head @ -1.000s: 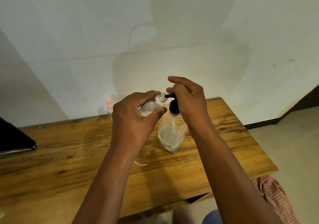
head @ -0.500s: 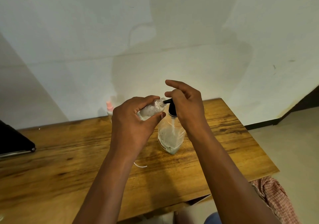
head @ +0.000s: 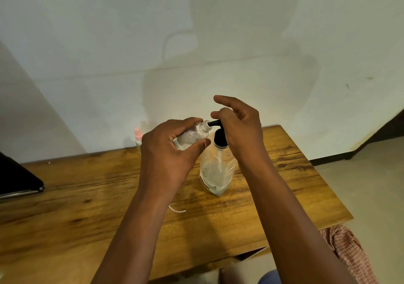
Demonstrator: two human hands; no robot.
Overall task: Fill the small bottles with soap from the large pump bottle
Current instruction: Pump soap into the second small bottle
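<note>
Soap work fills the middle of the head view. The left hand (head: pixel 168 156) grips a small clear bottle (head: pixel 192 135), fingers over the top and thumb curled beneath, so that the bottle lies tilted with its open neck pointing toward 2 o'clock. Whitish soap with dark specks shows through the wall of the bottle. The neck meets the tip of the black spout on the pump head (head: pixel 215 123) of the large pump bottle (head: pixel 217 172); whether the spout sits inside the neck or only touches it cannot be told.

The right hand (head: pixel 239 128) rests on top of the pump head, palm down. Its index finger sticks out straight toward 10 o'clock above the spout, while the other fingers bend over the pump; the view does not show clearly how firmly they hold it.

The large pump bottle stands upright on the wooden tabletop (head: pixel 284 181), just at 4 o'clock from the small bottle. It is clear, with a black collar, a white dip tube down its middle and speckled soap pooled in its lower part.

At 9 o'clock from the left hand, near the wall, a second small bottle with a pink cap (head: pixel 138 135) stands, mostly hidden behind the hand. A thin white strip (head: pixel 177 209) lies on the tabletop under the left wrist. A dark flat object (head: pixel 17 179) sits at the left edge of the view. Checked pink cloth (head: pixel 347 251) shows at 5 o'clock, below the tabletop edge.
</note>
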